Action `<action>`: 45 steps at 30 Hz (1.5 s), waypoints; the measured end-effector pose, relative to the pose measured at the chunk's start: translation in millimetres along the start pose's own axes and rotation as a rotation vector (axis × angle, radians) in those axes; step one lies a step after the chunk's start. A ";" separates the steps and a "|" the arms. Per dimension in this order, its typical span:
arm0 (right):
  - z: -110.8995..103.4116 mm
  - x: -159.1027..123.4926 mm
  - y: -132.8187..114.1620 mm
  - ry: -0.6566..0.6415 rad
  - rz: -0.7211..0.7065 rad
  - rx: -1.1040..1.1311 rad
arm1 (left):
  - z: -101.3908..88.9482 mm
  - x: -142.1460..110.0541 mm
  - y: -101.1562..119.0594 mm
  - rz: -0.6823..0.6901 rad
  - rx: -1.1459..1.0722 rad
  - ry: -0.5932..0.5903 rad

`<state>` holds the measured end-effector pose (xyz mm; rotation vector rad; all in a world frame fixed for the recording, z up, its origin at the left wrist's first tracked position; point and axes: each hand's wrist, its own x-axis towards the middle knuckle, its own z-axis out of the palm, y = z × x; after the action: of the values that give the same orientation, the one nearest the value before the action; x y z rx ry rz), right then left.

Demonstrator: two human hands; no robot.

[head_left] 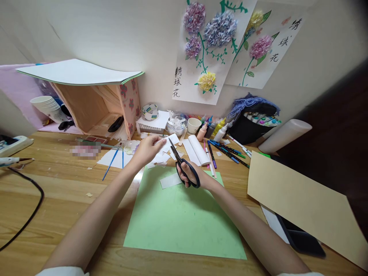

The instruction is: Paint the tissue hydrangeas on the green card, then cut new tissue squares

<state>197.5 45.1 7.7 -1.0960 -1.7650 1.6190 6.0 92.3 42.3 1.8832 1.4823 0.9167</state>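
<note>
My left hand pinches a small piece of white paper between thumb and fingers, above scattered white scraps. In my right hand is a pair of black-handled scissors, its fingers through the loops. The scissor blades point up and left, their tips close to the edge of the white paper; whether they touch it I cannot tell. Below my hands lies a sheet of green paper on the wooden table. A white paper strip rests on it, partly hidden by my right hand.
Paint bottles, a paper cup and several markers stand or lie behind the green sheet. Left are paintbrushes, an open box and a black cable. Beige board lies right. Flower pictures hang on the wall.
</note>
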 end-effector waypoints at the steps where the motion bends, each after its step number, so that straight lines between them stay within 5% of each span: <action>1: 0.1 0.9 0.8 0.010 -0.013 -0.002 | -0.6 0.1 0.0 0.001 -0.003 0.001; 18: 1.7 -0.4 -1.2 -0.015 -0.006 0.010 | -0.6 -0.7 0.6 0.027 -0.040 -0.076; 35: 1.9 8.0 9.8 0.131 0.010 0.005 | -6.9 0.3 1.3 -0.026 -0.025 -0.147; 41: 2.5 13.0 15.0 0.176 0.070 0.043 | -15.7 0.9 1.3 -0.029 0.027 -0.062; 45: 4.3 8.9 12.2 0.064 0.074 0.141 | -17.4 2.6 -1.4 -0.039 0.044 0.007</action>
<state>191.9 49.5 -6.2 -1.1454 -1.5614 1.7039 -8.3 95.5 52.1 1.8776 1.5498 0.8803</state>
